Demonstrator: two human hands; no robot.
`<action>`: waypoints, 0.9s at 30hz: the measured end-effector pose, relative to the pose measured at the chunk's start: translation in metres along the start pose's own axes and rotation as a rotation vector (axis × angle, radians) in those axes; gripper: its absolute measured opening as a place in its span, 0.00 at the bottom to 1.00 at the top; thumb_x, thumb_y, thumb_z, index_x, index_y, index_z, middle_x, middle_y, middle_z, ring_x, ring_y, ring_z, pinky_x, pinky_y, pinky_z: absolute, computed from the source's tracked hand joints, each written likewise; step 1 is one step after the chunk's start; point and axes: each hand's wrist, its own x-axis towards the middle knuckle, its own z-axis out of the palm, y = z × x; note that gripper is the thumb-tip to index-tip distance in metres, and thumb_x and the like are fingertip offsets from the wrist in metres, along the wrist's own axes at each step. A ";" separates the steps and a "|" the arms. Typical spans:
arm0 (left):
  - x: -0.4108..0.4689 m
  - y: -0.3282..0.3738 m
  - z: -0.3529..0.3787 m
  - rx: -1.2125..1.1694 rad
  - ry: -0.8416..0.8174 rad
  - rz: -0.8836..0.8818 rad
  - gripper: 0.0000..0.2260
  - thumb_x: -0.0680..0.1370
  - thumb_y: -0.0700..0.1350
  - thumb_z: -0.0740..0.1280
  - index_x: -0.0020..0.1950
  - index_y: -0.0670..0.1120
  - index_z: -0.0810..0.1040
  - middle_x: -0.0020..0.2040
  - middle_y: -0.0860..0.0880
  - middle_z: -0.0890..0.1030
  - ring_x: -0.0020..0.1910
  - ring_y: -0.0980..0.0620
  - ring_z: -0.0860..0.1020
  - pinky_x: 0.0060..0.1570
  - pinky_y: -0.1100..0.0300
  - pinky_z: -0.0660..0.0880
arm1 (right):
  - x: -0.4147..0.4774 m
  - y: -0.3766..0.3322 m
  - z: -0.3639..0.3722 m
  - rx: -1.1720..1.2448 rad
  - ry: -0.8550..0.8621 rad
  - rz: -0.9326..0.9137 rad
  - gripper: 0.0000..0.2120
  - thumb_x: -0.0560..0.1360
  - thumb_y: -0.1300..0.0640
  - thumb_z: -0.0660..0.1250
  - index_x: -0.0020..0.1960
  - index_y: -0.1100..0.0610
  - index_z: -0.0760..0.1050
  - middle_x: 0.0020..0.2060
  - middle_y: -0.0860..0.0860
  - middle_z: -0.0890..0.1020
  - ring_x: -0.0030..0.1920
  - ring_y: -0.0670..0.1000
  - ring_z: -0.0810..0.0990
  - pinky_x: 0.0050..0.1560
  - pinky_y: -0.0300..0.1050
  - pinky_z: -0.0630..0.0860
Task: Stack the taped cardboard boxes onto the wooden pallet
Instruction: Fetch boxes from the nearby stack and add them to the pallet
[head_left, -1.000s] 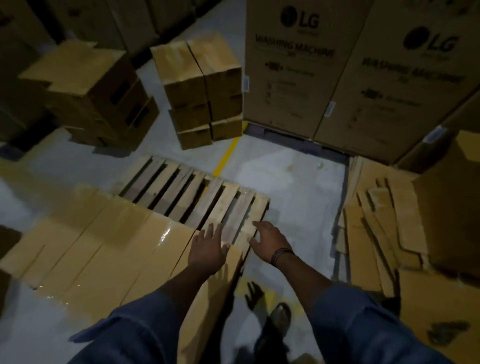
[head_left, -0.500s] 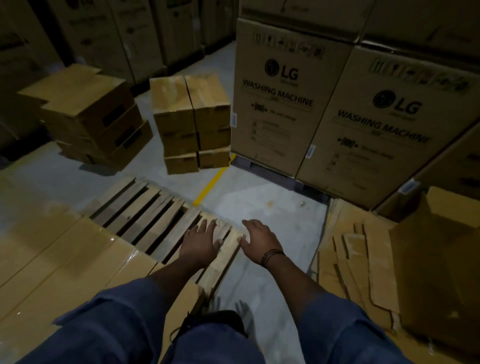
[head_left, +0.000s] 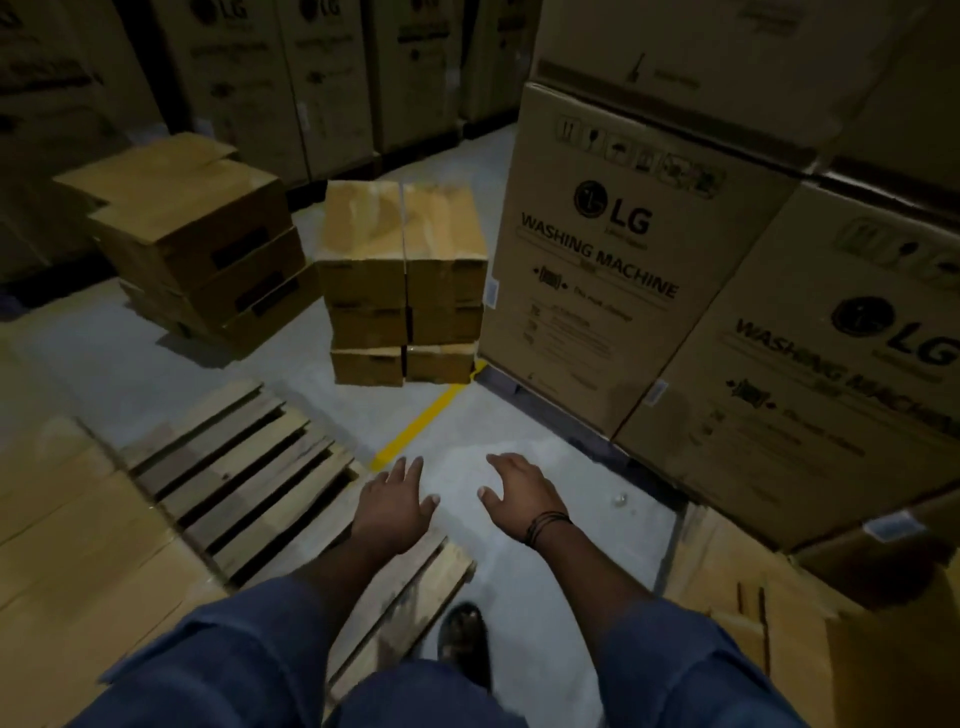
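Observation:
A wooden pallet (head_left: 249, 467) lies on the floor at lower left, its slats bare on the right side. Taped cardboard boxes (head_left: 62, 545) cover its left part, lying side by side. A stack of taped cardboard boxes (head_left: 402, 280), two wide and three high, stands on the floor farther ahead. My left hand (head_left: 392, 506) hovers above the pallet's right edge with fingers spread and holds nothing. My right hand (head_left: 519, 493), a dark band on its wrist, hangs over the bare floor with relaxed fingers, also holding nothing.
Large LG washing machine cartons (head_left: 623, 291) wall off the right side and the back. A skewed pile of brown boxes (head_left: 192, 244) sits at left rear. Flattened cardboard (head_left: 779, 623) lies at lower right. A yellow floor line (head_left: 426, 421) runs ahead. My shoe (head_left: 462, 639) is on the floor.
Both hands have lifted off the pallet and the box on it. The view has tilted up and moved forward toward the floor stack.

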 end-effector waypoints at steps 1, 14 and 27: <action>0.018 0.002 -0.004 -0.012 -0.009 -0.033 0.37 0.80 0.67 0.50 0.84 0.49 0.56 0.82 0.42 0.61 0.73 0.37 0.70 0.70 0.46 0.68 | 0.021 0.002 -0.009 -0.010 -0.008 -0.009 0.29 0.82 0.44 0.61 0.80 0.51 0.61 0.78 0.51 0.63 0.76 0.57 0.63 0.74 0.54 0.65; 0.231 0.061 -0.091 -0.075 0.093 -0.123 0.32 0.84 0.63 0.55 0.84 0.49 0.54 0.82 0.44 0.61 0.76 0.39 0.67 0.73 0.46 0.66 | 0.266 0.042 -0.108 0.020 -0.026 -0.117 0.30 0.80 0.42 0.63 0.78 0.52 0.65 0.76 0.52 0.68 0.75 0.56 0.67 0.73 0.55 0.68; 0.383 0.092 -0.162 -0.096 0.237 -0.424 0.33 0.84 0.63 0.56 0.84 0.49 0.54 0.82 0.45 0.62 0.75 0.39 0.68 0.72 0.46 0.68 | 0.484 0.051 -0.201 -0.092 -0.169 -0.394 0.28 0.82 0.44 0.62 0.78 0.54 0.65 0.77 0.54 0.65 0.75 0.59 0.65 0.73 0.55 0.67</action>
